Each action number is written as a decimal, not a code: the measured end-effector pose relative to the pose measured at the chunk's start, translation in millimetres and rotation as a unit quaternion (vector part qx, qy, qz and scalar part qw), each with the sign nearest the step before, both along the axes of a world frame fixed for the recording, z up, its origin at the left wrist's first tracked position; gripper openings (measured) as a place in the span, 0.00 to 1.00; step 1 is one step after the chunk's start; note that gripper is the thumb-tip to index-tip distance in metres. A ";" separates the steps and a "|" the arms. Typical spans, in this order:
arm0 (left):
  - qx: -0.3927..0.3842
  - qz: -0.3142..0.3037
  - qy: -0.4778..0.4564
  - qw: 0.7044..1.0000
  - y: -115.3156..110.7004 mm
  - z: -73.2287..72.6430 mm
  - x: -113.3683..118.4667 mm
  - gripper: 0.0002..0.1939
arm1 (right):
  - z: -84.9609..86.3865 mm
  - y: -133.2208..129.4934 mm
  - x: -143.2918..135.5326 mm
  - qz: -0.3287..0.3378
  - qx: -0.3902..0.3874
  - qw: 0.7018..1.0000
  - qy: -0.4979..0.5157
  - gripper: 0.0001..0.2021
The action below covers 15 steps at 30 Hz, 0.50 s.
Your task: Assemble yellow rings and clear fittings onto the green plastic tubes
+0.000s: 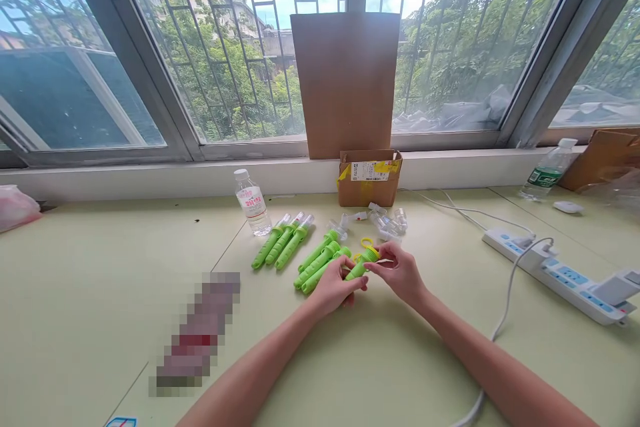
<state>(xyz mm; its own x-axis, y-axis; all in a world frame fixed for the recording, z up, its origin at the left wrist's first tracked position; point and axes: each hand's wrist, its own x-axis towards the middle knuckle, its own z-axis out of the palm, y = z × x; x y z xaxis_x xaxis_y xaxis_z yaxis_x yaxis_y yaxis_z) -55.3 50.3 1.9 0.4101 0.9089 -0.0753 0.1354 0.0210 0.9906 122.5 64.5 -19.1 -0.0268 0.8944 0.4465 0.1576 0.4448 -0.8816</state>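
My left hand [338, 285] is wrapped round a green tube [357, 269], which tilts up to the right. At the tube's top is a yellow ring [370, 253], pinched between the fingers of my right hand [397, 269]. Several green tubes without clear caps [320, 260] lie just left of my left hand, partly hidden by it. Farther left are three green tubes with clear tops [285, 240]. A loose yellow ring [367, 241] rests just beyond the held tube, near a pile of clear plastic parts [387, 221].
A small cardboard box [369, 193] stands at the back before a tall brown board [347, 87]. Bottles stand at left [253, 207] and right [547, 170]. A white power strip [555, 273] with cables lies right; a blurred object [197, 333] lies left.
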 end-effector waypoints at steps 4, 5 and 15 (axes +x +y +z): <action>0.002 0.025 -0.011 1.000 0.4 1.1 1.1 0.19 | 0.7 1.4 2.2 0.009 -0.005 1.000 -0.003 0.16; -0.005 0.025 -0.012 1.000 0.6 2.1 1.1 0.19 | 1.4 1.6 2.7 0.016 -0.007 1.000 -0.004 0.16; -0.039 -0.019 -0.038 0.998 2.0 3.1 -2.7 0.20 | 8.7 -0.1 5.3 0.068 -0.037 0.997 0.000 0.16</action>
